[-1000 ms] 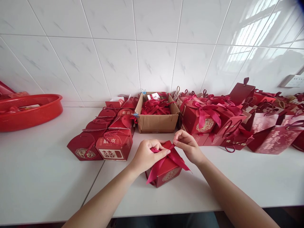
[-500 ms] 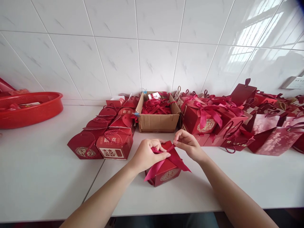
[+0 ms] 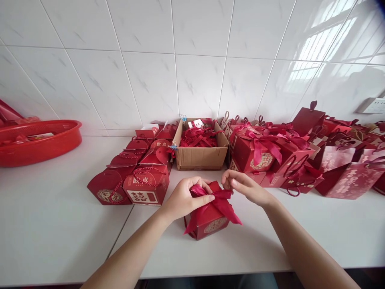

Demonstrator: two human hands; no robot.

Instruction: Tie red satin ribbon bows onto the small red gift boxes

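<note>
A small red gift box [image 3: 210, 224] with a round gold emblem stands on the white table near its front edge. Across its top lies a shiny red ribbon bow [image 3: 221, 196], its tails spreading down to both sides. My left hand [image 3: 188, 196] is closed on the bow's left loop, thumb pressed at the knot. My right hand [image 3: 245, 186] is just beyond the right loop, fingers loosely curved and a little apart, with nothing visible in them. Part of the box top is hidden by the left hand and ribbon.
A cardboard box [image 3: 201, 158] of red ribbons stands behind the gift box. Red boxes with cord handles [image 3: 146, 184] are lined up at the left; beribboned boxes [image 3: 252, 156] and paper bags [image 3: 350, 176] crowd the right. A red plastic basket [image 3: 45, 144] sits far left. The tiled wall [image 3: 144, 80] bounds the back.
My right hand has let go of the ribbon and moved slightly right. The bow's right loop now stands out fuller. My left hand keeps its grip on the bow.
</note>
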